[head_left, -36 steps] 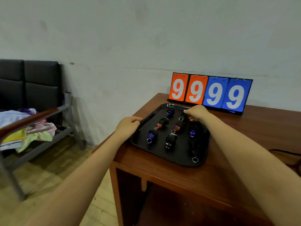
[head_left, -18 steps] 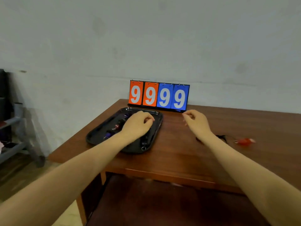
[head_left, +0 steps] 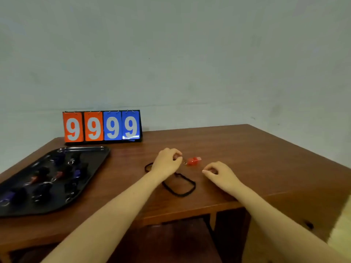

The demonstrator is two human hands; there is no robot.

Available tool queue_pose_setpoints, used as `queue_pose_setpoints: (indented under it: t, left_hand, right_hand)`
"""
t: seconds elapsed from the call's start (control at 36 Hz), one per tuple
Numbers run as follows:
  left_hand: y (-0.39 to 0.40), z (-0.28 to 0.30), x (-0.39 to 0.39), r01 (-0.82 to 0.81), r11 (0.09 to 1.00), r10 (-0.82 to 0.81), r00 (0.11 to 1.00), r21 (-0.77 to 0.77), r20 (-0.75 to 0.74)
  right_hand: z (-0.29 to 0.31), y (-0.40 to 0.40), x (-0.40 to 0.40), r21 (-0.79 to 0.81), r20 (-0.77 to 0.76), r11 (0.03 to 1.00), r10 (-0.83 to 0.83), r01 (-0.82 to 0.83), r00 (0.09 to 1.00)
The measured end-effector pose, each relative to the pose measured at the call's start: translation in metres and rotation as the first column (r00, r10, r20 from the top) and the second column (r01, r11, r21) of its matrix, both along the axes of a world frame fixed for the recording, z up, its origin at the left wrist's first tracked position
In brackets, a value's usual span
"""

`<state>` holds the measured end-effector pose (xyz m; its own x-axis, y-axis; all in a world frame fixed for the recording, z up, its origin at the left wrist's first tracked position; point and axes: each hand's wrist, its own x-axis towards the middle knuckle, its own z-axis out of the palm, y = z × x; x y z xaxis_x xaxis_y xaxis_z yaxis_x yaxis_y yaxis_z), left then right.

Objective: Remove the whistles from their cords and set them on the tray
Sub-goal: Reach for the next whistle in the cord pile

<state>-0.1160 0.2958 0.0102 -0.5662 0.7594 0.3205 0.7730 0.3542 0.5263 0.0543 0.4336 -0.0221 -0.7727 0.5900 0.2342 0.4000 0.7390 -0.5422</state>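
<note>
A red whistle (head_left: 194, 161) lies on the wooden table (head_left: 256, 158), joined by a small ring to a black cord (head_left: 181, 186) that loops toward me. My left hand (head_left: 167, 164) sits just left of the whistle, with thumb and forefinger pinching the cord's end at the ring. About a hand's width right of the whistle, my right hand (head_left: 218, 172) rests on the table with curled fingers and holds nothing. The black tray (head_left: 85, 148) at the left holds several black, blue and red whistles with metal rings.
A flip scoreboard (head_left: 102, 126) reading 9999 stands at the back of the table against the wall. The table's front edge runs just under my forearms, and its right corner drops to the floor at far right.
The view swung right, away from the tray. My left hand left the tray and came to the cord end by the red whistle. My right hand moved right, beside the whistle.
</note>
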Motion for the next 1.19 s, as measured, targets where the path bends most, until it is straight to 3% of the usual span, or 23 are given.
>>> queue_pose_setpoints:
  t: [0.14,0.33,0.47,0.58,0.69,0.81,0.92,0.97,1.03,1.11,1.19]
  left_hand:
    - [0.045,-0.007,-0.003,-0.015,0.992,0.002,0.995,-0.124,-0.101]
    - [0.072,-0.015,-0.007,0.012,0.963,-0.037,0.995,-0.269,-0.089]
    - [0.065,0.002,-0.007,-0.061,0.998,0.052,0.975,0.036,0.218]
    - [0.042,0.029,-0.019,-0.129,0.933,-0.045,0.884,0.337,0.465]
    - [0.020,0.037,-0.039,-0.215,0.849,-0.180,0.741,0.483,0.647]
    - [-0.002,0.038,-0.053,-0.286,0.738,-0.351,0.610,0.611,0.710]
    - [-0.013,0.029,-0.072,-0.312,0.698,-0.356,0.630,0.645,0.690]
    - [-0.017,0.021,-0.082,-0.345,0.672,-0.342,0.641,0.656,0.687]
    - [-0.019,0.013,-0.089,-0.395,0.638,-0.339,0.627,0.661,0.702]
    - [-0.020,0.000,-0.100,-0.427,0.667,-0.234,0.659,0.611,0.715]
    - [-0.020,-0.007,-0.114,-0.426,0.726,-0.093,0.717,0.539,0.691]
  right_hand:
    - [-0.003,-0.006,-0.007,0.127,0.072,0.989,0.064,-0.072,0.995]
    - [-0.004,0.000,-0.006,0.077,-0.002,0.995,0.056,-0.056,0.998]
    - [-0.004,0.005,-0.007,0.017,0.018,0.997,0.080,-0.080,0.997]
    - [0.004,0.007,-0.025,-0.273,-0.127,0.959,0.046,-0.080,0.991]
    - [0.021,-0.003,-0.061,-0.374,-0.247,0.911,0.082,-0.173,0.965]
    - [0.029,-0.017,-0.114,-0.310,-0.222,0.906,0.225,-0.287,0.949]
    - [0.019,-0.032,-0.161,-0.190,0.011,0.932,0.315,-0.307,0.949]
    - [0.011,-0.040,-0.177,-0.216,-0.069,0.912,0.342,-0.349,0.937]
    - [0.008,-0.044,-0.185,-0.273,-0.249,0.898,0.282,-0.346,0.927]
    - [0.009,-0.039,-0.192,-0.524,-0.437,0.778,0.104,-0.346,0.894]
    - [0.012,-0.026,-0.191,-0.792,-0.516,0.426,-0.086,-0.436,0.853]
